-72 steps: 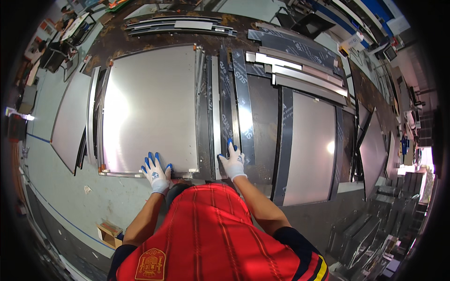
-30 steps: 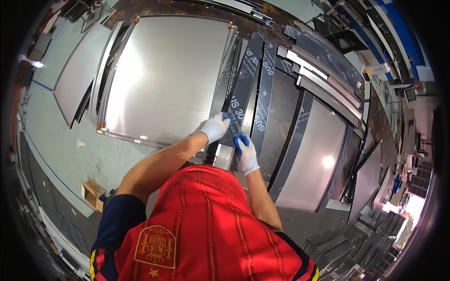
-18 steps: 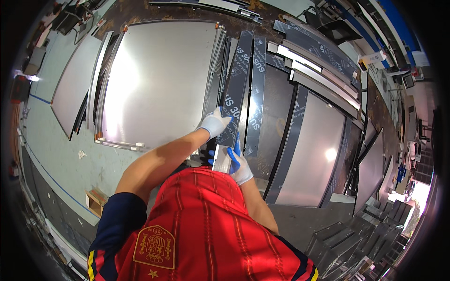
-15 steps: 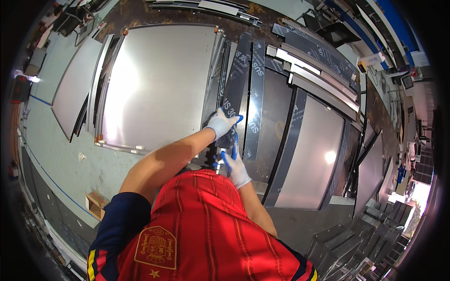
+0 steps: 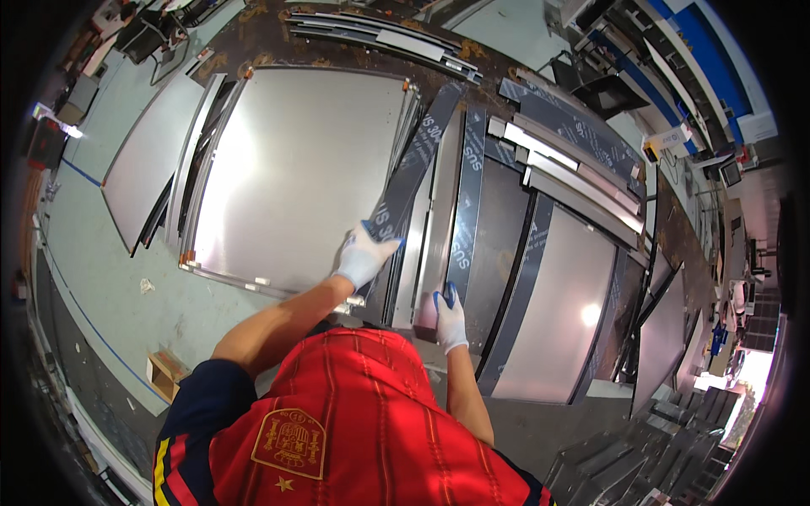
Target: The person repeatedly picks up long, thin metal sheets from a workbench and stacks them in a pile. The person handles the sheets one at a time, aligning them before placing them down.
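My left hand (image 5: pixel 364 255), in a white glove with blue fingertips, is closed on the near part of a long dark strip (image 5: pixel 418 160) covered in printed film. The strip slants away to the right, over the edge of a large silver panel (image 5: pixel 295 169). My right hand (image 5: pixel 451 319), gloved the same way, has its fingers bent round the right edge of a long bare metal profile (image 5: pixel 437 244), near its close end. Beside that profile lies a second film-covered strip (image 5: pixel 469 194). The glove hides part of the fingers' hold.
On the right stand another framed silver panel (image 5: pixel 557 304) and stacked metal profiles (image 5: pixel 582 177). More strips (image 5: pixel 388 38) lie at the table's far edge. A tilted panel (image 5: pixel 152 160) leans at the left, with a small open wooden box (image 5: pixel 166 375) below it.
My left hand has moved left and toward me, swinging the near end of the dark strip left. My right hand has left the strip's near end and moved right to the bare profile.
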Tool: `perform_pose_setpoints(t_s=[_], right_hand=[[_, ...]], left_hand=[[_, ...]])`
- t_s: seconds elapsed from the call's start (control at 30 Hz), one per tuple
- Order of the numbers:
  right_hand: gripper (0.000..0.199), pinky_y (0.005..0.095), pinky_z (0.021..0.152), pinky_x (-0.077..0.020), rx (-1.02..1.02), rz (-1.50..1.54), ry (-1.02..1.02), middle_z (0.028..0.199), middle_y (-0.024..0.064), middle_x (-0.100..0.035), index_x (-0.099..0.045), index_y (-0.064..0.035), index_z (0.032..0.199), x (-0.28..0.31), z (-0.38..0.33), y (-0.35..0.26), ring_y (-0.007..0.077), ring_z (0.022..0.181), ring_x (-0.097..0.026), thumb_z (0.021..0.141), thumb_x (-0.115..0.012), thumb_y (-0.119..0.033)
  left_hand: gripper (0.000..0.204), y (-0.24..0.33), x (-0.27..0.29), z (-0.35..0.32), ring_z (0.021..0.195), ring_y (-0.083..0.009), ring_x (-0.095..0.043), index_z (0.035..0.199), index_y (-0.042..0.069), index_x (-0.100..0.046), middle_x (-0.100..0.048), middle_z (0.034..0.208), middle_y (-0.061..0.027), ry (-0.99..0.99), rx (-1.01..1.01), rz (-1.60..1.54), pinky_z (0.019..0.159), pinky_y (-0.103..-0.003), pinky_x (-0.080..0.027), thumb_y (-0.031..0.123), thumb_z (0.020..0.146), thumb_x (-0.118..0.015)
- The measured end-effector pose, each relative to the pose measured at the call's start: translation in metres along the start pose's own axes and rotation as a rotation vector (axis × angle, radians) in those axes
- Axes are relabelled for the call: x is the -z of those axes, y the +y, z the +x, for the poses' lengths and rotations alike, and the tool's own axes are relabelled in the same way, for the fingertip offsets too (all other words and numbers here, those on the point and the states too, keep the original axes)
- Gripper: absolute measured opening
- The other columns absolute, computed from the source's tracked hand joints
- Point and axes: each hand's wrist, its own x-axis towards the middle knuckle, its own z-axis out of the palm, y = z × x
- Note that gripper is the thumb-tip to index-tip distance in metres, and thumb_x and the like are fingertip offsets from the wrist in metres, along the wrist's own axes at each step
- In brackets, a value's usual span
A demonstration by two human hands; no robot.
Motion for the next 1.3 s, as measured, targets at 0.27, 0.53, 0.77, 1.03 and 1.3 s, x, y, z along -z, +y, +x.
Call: perform_pose_setpoints(t_s=[0.27, 0.53, 0.77, 1.03, 1.3], right_hand=[[0.053, 0.032, 0.109, -0.0539, 0.207, -0.094, -0.094, 0.141, 0.0128, -0.073, -0.054, 0.0006, 0.164, -0.114, 0.005, -0.107, 0.02, 0.125, -0.069, 0.114, -0.064, -0.014], [0.036, 0.0335, 0.098, -0.0596, -0.052, 0.286, -0.607, 0.128, 0.0105, -0.076, -0.065, 0.0017, 0.146, -0.4, -0.014, -0.137, 0.019, 0.11, -0.073, 0.113, -0.065, -0.013], [0.031, 0.0423, 0.092, -0.0664, -0.452, 0.684, -0.521, 0.121, 0.0116, -0.077, -0.064, -0.0084, 0.144, -0.546, -0.031, -0.104, 0.0262, 0.106, -0.077, 0.114, -0.057, -0.006], [0.027, 0.0399, 0.086, -0.0659, -0.398, 0.694, -0.535, 0.115, 0.0097, -0.078, -0.066, -0.0086, 0.14, -0.596, -0.011, -0.105, 0.0233, 0.099, -0.076, 0.115, -0.055, -0.006], [0.024, 0.0333, 0.067, -0.0568, -0.352, 0.601, -0.425, 0.094, 0.0033, -0.072, -0.07, -0.0104, 0.133, -0.629, 0.003, -0.098, 0.0157, 0.075, -0.066, 0.112, -0.061, -0.005]], left_hand=[[0.099, -0.072, 0.082, -0.038, 0.128, -0.042, -0.066, 0.148, 0.0, -0.051, -0.064, 0.138, -0.0236, 0.389, -0.054, 0.139, 0.108, -0.051, -0.056, 0.044, 0.074, -0.101], [0.085, -0.176, 0.217, -0.028, 0.127, -0.0417, -0.066, 0.15, -0.002, -0.052, -0.063, 0.136, -0.0246, 0.536, -0.071, 0.05, 0.11, -0.048, -0.054, 0.026, 0.082, -0.095], [0.047, -0.287, 0.365, -0.025, 0.111, -0.0253, -0.077, 0.144, -0.001, -0.066, -0.08, 0.122, -0.0158, 0.244, -0.012, -0.38, 0.1, -0.038, -0.06, 0.012, 0.1, -0.077], [0.02, -0.359, 0.409, -0.068, 0.089, -0.0183, -0.078, 0.124, -0.001, -0.072, -0.079, 0.102, -0.0109, -0.15, 0.234, -0.729, 0.079, -0.034, -0.066, 0.012, 0.112, -0.063], [0.019, -0.372, 0.419, -0.049, 0.086, -0.0205, -0.076, 0.118, 0.001, -0.069, -0.078, 0.103, -0.012, -0.175, 0.243, -0.9, 0.079, -0.035, -0.065, 0.018, 0.115, -0.062]])
